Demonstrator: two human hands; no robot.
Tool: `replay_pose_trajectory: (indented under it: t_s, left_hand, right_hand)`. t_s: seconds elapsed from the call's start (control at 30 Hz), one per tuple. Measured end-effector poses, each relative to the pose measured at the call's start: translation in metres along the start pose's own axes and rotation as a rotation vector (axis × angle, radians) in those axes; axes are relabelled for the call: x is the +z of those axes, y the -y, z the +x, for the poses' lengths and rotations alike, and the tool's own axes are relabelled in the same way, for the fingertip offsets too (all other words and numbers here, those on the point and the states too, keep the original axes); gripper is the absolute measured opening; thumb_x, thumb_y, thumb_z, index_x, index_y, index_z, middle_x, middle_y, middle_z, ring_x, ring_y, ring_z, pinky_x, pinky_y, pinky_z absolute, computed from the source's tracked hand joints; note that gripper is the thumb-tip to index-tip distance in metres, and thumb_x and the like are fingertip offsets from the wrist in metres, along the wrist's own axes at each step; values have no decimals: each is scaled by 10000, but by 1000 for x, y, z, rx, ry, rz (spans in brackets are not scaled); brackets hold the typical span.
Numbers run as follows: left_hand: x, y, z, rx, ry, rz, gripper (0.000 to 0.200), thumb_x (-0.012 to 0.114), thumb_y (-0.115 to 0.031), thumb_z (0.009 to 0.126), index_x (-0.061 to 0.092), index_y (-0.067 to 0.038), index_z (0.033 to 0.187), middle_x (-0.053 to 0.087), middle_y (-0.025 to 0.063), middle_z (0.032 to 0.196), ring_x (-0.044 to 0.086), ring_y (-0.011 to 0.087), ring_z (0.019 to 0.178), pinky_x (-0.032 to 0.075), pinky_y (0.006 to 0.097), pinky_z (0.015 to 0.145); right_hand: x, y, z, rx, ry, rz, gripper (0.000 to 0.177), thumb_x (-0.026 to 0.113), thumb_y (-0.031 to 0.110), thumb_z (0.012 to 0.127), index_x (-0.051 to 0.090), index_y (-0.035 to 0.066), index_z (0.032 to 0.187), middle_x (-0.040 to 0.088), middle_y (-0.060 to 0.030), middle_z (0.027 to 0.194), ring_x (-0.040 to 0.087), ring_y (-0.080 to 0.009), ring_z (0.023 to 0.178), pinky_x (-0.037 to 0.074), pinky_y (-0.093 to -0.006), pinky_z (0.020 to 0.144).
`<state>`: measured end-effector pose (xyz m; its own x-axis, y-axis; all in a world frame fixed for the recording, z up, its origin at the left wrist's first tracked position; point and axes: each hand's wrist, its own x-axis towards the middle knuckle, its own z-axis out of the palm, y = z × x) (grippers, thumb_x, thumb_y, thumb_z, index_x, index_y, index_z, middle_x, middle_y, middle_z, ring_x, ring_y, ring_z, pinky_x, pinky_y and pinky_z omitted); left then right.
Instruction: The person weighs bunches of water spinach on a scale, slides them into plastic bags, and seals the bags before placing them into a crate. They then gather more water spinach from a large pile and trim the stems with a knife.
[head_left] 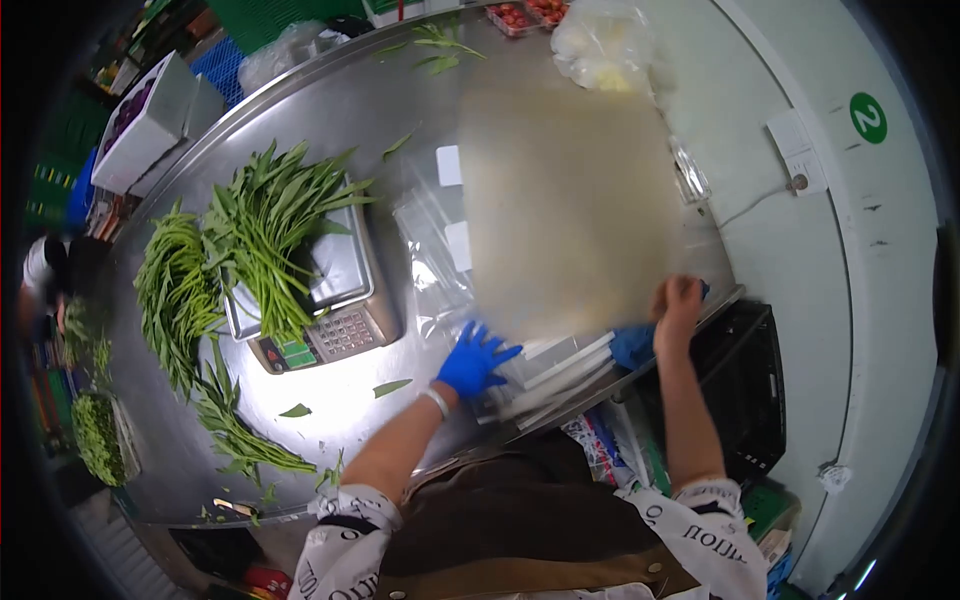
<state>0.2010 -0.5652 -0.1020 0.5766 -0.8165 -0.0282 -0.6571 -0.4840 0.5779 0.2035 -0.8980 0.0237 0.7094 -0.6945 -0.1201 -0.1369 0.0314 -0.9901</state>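
My left hand [475,362], in a blue glove, lies with fingers spread at the lower edge of some clear plastic bags [437,270]. Bare, my right hand [680,303] is closed near the table's right front edge; what its fingers hold, if anything, I cannot make out. Just left of that wrist is a crumpled blue item [632,346], perhaps a glove. Between the hands lie white flat strips [565,365]. A bunch of long-leaved green vegetable [275,235] rests on a digital scale [345,335]. A blurred patch hides the table's middle right.
More greens [175,290] lie left of the scale, and a small knife [236,508] is at the front left edge. At the back are packs of red fruit [512,18] and a full plastic bag [603,45]. A black crate [740,390] stands below right. Another person [45,270] is far left.
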Motion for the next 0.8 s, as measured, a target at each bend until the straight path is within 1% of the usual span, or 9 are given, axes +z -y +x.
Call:
replay_pose_trajectory:
  t_s: [0.1, 0.2, 0.27, 0.37, 0.47, 0.53, 0.67, 0.73, 0.8]
  left_hand:
    - [7, 30, -9, -52, -62, -473, 348, 670, -324, 773, 640, -96, 1034, 640, 131, 998, 588, 330, 932, 464, 414, 853]
    - [29, 23, -50, 54, -199, -328, 295, 657, -252, 775, 639, -77, 1011, 652, 144, 911, 605, 330, 816, 492, 410, 760]
    - [3, 1, -83, -275, -35, -736, 243, 642, -231, 794, 650, -76, 980, 654, 140, 825, 605, 315, 734, 491, 400, 693]
    - [-43, 9, -158, -187, -387, -93, 162, 622, -145, 823, 660, -78, 966, 651, 98, 776, 601, 222, 678, 476, 348, 649]
    - [-70, 73, -221, -605, -1279, -663, 192, 594, -50, 857, 653, -25, 1039, 668, 84, 866, 604, 142, 771, 471, 284, 726]
    - [-176, 79, -225, -776, -1470, -595, 263, 514, -176, 951, 609, -27, 1145, 654, 61, 982, 600, 154, 829, 464, 283, 789]
    - [-208, 187, -242, -974, -1453, -997, 409, 559, -276, 927, 515, -51, 1266, 611, 24, 981, 569, 137, 790, 454, 278, 771]
    - [-203, 237, -248, -966, -1178, -1357, 276, 546, -373, 927, 593, -122, 1032, 607, -6, 826, 576, 115, 715, 440, 239, 610]
    - [-216, 232, -218, -1035, -1304, -1259, 263, 534, -413, 927, 577, -154, 918, 535, -50, 689, 513, 105, 582, 395, 213, 548]
  right_hand:
    - [2, -48, -64, 73, 35, 29, 87, 515, 139, 945, 451, 81, 938, 522, -14, 673, 499, -99, 492, 387, -239, 409]
    - [2, -90, -106, 152, 131, -154, 116, 521, 118, 933, 458, 39, 988, 576, -57, 740, 557, -135, 573, 443, -266, 485]
    - [-12, -116, -110, 226, 245, -306, 195, 558, 99, 905, 474, 18, 1062, 613, -104, 844, 612, -183, 701, 496, -298, 597]
    - [-12, -123, -123, -509, 234, -1247, 378, 618, 75, 846, 468, -7, 1183, 594, -174, 1035, 590, -266, 972, 474, -349, 836]
    - [54, -62, -139, -369, 443, -740, 512, 656, 77, 806, 443, 0, 1265, 543, -192, 1157, 503, -303, 1129, 393, -372, 966]
    - [111, -48, -146, -248, 626, -543, 441, 644, 132, 833, 491, 21, 1232, 586, -135, 1158, 547, -259, 1102, 418, -354, 945]
    - [258, -17, -158, -152, 983, -329, 427, 610, 271, 881, 518, 13, 1209, 590, -131, 1171, 560, -237, 1096, 419, -337, 948]
    - [325, -5, -162, -33, 1069, -269, 507, 584, 369, 896, 505, -15, 1217, 586, -151, 1184, 554, -228, 1113, 411, -329, 959]
    - [382, -13, -156, 182, 1115, -215, 603, 579, 460, 881, 507, -35, 1218, 595, -171, 1165, 564, -225, 1094, 414, -323, 953]
